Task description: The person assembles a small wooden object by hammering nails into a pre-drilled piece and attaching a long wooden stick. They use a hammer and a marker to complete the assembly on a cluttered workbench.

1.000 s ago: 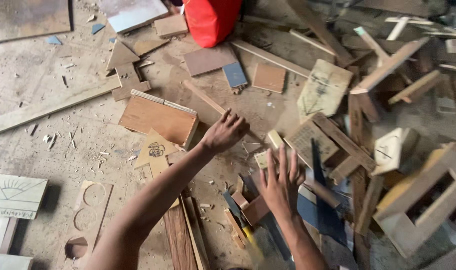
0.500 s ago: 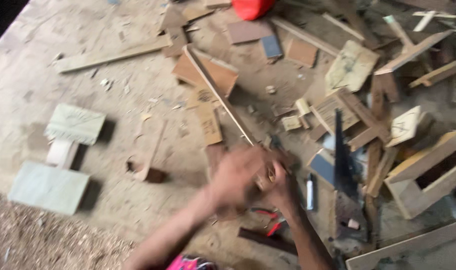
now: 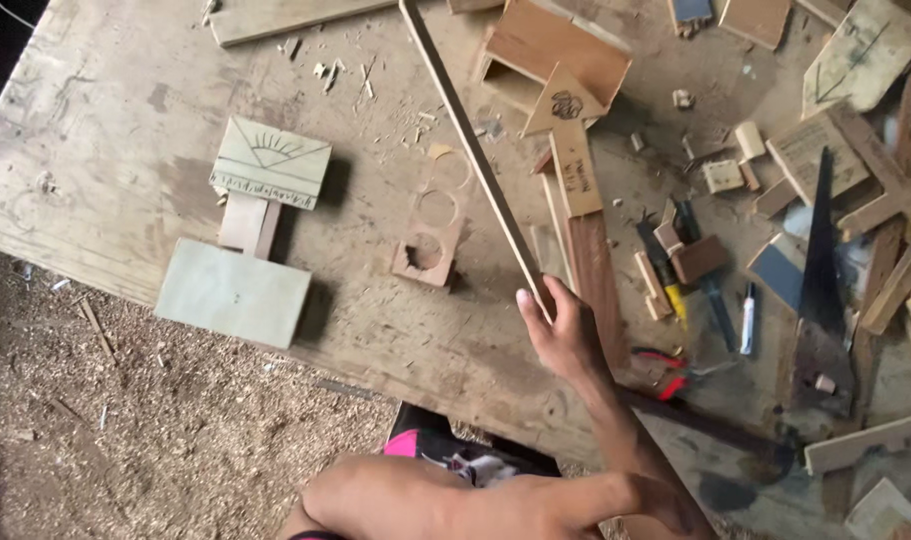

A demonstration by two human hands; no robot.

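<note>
My right hand (image 3: 565, 335) pinches the near end of a long, thin wooden strip (image 3: 472, 150) slanting across the rough plywood tabletop (image 3: 105, 130). My left hand (image 3: 585, 505) rests below the table's near edge, its grip unclear.

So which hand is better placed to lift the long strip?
Right. The right hand already grips the near end of the strip. The left arm lies low, in front of the table, away from the strip.
</note>
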